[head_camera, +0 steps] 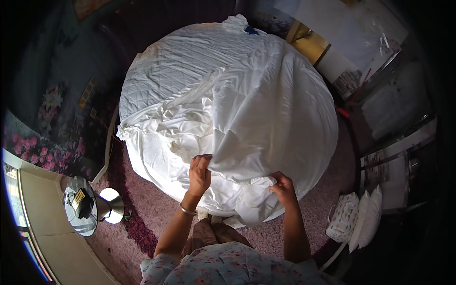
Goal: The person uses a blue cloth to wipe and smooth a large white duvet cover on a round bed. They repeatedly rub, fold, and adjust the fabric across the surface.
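Observation:
A round bed fills the middle of the view, with a quilted white mattress cover [171,64] showing on its far left part. Over the right and near parts lies a rumpled white sheet [270,117], bunched into folds left of centre. My left hand [200,174] grips the sheet's edge near the bed's front. Further right, my right hand [283,187] pinches a gathered piece of the same edge between thumb and fingers. Between the two hands the edge hangs in a loose curve.
A small round side table [80,206] holding a telephone stands at the left. On the right, white pillows [370,217] lean beside a patterned bag [342,217]. Crumpled white cloth [235,24] lies at the bed's far edge. Pink carpet [142,203] surrounds the bed.

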Available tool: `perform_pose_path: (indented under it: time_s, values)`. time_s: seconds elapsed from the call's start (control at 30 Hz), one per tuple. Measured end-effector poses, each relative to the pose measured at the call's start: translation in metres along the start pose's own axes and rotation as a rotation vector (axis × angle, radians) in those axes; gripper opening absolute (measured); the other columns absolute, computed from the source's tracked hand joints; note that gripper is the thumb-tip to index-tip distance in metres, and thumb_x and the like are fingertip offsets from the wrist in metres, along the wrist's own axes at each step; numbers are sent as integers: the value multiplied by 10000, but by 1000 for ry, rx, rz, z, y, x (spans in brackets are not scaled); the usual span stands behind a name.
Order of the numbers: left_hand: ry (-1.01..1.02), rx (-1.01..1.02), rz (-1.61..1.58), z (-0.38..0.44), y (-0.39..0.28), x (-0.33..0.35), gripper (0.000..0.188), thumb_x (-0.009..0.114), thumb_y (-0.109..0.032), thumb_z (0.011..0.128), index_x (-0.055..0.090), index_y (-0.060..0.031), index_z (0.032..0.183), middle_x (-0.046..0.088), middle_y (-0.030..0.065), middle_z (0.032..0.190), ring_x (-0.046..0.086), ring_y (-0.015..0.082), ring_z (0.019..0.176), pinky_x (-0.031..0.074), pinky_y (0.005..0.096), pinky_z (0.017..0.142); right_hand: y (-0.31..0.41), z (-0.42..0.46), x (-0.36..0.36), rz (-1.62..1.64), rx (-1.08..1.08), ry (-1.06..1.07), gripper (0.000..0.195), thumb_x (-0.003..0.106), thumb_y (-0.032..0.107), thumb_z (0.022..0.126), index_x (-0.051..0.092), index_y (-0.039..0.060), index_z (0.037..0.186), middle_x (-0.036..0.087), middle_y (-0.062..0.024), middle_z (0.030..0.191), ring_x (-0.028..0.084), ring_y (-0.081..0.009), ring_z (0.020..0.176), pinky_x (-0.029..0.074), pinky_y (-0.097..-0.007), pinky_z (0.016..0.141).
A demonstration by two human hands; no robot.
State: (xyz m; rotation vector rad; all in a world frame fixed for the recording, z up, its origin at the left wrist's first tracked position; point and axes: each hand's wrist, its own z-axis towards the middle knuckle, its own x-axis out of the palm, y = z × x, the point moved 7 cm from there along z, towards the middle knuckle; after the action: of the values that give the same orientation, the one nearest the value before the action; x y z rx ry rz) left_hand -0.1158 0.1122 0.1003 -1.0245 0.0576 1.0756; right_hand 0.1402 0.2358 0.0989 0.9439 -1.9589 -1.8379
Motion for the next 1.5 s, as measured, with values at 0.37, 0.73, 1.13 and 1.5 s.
perform_pose_path:
  time_s: [0.37,0.73,1.13,1.5]
  values:
    - [309,276,159,-10,-65,47,184,584,-84,723,613,-81,905,612,50,778,603,202,785,437,365,830,47,-2,99,-751,-530,-159,614,742,114,641,526,53,1212,578,-145,1141,549,-319,1066,437,-413,883]
    - [204,-45,60,-22,-14,90,407,659,-105,699,546,-29,1082,596,138,1042,550,314,998,405,411,875,20,16,43,-149,-287,-277,148,675,4,779,633,-35,916,633,-36,753,569,-72,673,464,-226,613]
    - [165,-113,-28,-19,-7,113,594,688,-82,670,466,6,1214,529,186,1179,503,358,1094,395,441,925,115,-36,31,-72,-352,-211,82,656,-35,741,620,-18,812,600,-33,727,553,-90,670,440,-233,631]
    - [192,-30,-79,-34,2,113,333,590,-24,686,577,-3,1018,596,176,981,554,383,910,429,447,785,97,-42,43,190,-262,-208,45,644,-18,769,603,-5,785,580,-18,697,543,-74,627,426,-226,581]
